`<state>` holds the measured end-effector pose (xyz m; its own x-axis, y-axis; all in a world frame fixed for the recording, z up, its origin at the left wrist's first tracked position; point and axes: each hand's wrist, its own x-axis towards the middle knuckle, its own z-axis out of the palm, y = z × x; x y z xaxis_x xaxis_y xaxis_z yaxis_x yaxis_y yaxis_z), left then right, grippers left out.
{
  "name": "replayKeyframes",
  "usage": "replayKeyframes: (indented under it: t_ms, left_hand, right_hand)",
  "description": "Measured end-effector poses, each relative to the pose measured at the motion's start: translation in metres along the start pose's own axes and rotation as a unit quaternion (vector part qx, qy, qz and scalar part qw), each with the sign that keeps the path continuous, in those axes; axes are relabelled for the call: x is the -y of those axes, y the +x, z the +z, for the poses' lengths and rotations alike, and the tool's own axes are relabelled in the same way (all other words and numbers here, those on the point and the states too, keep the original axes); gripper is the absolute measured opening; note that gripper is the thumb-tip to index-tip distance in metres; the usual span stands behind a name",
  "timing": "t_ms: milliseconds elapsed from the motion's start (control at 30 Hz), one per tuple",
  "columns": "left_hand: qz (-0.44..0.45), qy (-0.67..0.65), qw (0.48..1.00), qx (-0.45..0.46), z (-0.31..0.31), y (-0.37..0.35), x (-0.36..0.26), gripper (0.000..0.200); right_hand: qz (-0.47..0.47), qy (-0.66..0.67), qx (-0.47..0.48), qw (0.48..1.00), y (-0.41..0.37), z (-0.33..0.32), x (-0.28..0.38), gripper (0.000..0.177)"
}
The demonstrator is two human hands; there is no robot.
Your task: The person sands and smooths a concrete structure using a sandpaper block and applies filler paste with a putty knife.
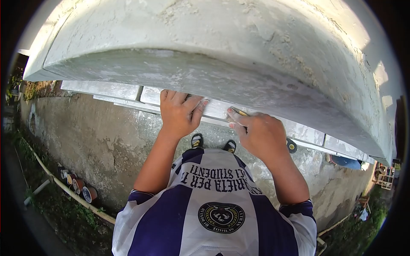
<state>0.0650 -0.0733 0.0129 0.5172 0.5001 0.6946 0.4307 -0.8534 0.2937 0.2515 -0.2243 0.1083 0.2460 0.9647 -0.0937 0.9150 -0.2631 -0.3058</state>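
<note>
Left hand (181,112) on ledge (216,110), grip unclear; right hand (261,131) pinching tool (239,112) at ledge, just right of left hand. Seemingly marking or scraping step; next stroke calls for steady tip.

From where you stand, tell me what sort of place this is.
Likely an outdoor yard or terrace: there is worn concrete ground underfoot, a few pots sit beside a long pole, and green plants grow along the edge.

A slim tool (238,111) slants by the pale ledge (216,110)
</note>
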Motion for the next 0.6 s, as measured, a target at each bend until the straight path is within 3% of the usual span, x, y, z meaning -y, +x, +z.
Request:
replayKeyframes:
  t_ms: [300,500,600]
  left_hand:
    - [-0.003,-0.002,1.0,-0.003,0.001,-0.003,0.002,0.014]
    - [0.0,0.006,1.0,0.005,0.0,-0.001,0.001,0.015]
    - [-0.002,0.007,1.0,0.009,-0.001,-0.001,0.001,0.015]
  right_hand:
    - [0.061,-0.039,0.021,0.997,-0.036,-0.019,-0.022,0.024]
    - [-0.01,0.015,0.024,1.0,0.008,0.003,0.02,0.021]
    - [0.015,0.026,0.04,0.999,0.003,-0.006,0.016,0.022]
